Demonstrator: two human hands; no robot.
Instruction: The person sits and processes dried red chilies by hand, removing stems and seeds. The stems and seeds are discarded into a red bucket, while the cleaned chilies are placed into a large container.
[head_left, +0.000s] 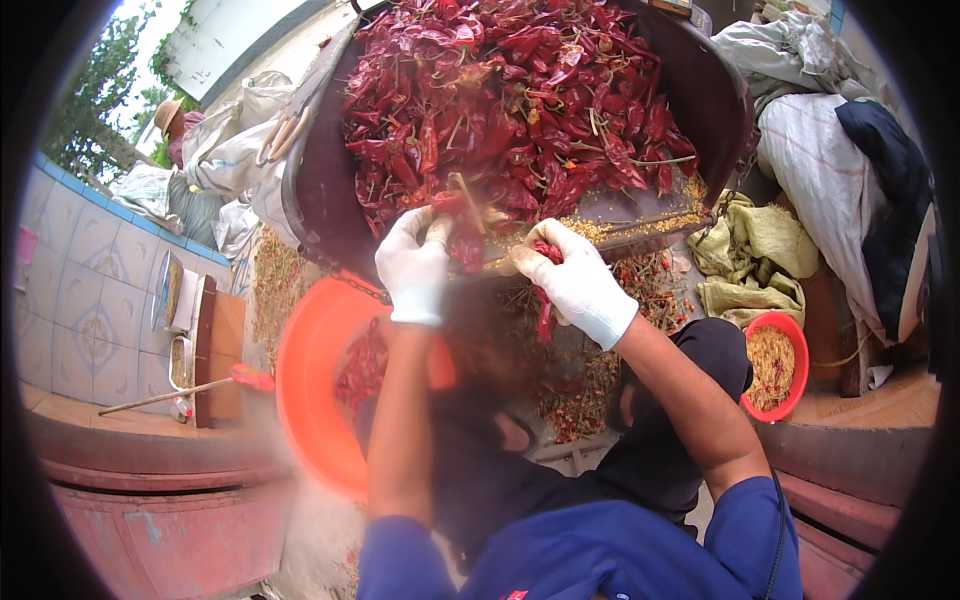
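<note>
A large heap of dried red chili peppers (510, 97) fills a dark cart tub (319, 180) in front of me. At the tub's near edge my left hand (412, 259), in a white glove, grips a dried chili (469, 246); a pale stem stands up beside the fingertips. My right hand (579, 277), gloved too, is closed around another crumpled chili (545, 307) that hangs below the palm. Yellow seeds (592, 227) lie along the tub's lip. Below my left forearm, an orange basin (311, 382) holds more red chilies (364, 367).
Stems and scraps (577, 405) litter the ground between my feet. At right are a red basin of seeds (771, 364), a yellowish sack (772, 244) and white sacks (810, 150). A red-headed long-handled tool (169, 394) rests at left. Another person (176, 131) is beyond the sacks.
</note>
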